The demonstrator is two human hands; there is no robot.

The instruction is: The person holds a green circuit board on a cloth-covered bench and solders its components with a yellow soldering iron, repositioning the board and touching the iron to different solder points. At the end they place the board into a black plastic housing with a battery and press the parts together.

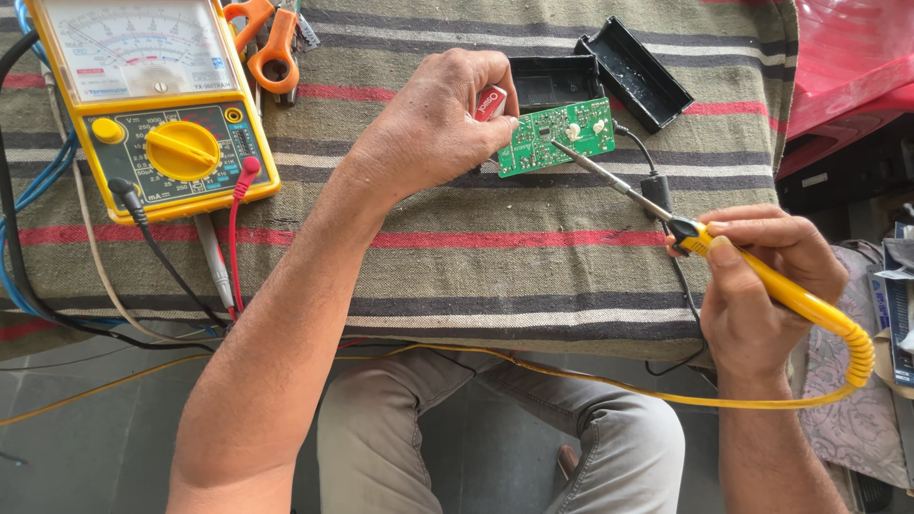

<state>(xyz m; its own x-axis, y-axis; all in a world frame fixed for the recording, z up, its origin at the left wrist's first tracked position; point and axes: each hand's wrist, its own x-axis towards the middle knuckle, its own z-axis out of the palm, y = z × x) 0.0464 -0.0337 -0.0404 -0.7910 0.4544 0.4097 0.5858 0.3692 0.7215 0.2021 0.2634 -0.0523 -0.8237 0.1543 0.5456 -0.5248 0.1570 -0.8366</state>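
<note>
Your left hand [433, 119] is pinched around the left edge of a small green circuit board [557, 136], fingers curled over it and thumb beneath, holding it tilted just above a striped cloth [476, 257] that covers the work surface. A small red-and-white part [490, 102] shows between your fingertips at the board's upper left corner. Your right hand [766, 286] is clenched around the yellow handle of a soldering iron [762, 281], thumb pressed along the top. The iron's thin metal shaft runs up and to the left, and its tip rests on the face of the board, near the middle.

Just behind the board lie two halves of an open black plastic casing [609, 71], hollow sides up. A thin black wire runs from the board's right edge down across the cloth, passing under the iron. The iron's yellow cord [571, 376] curls from the handle's end and loops down across your lap.

Well to the left, on the cloth, sits a yellow analogue multimeter [152, 100] with a round dial, a black lead and a red lead plugged into it. Above it, at the top edge, lie orange-handled pliers [271, 43]. A red plastic thing [843, 52] stands at the upper right.
</note>
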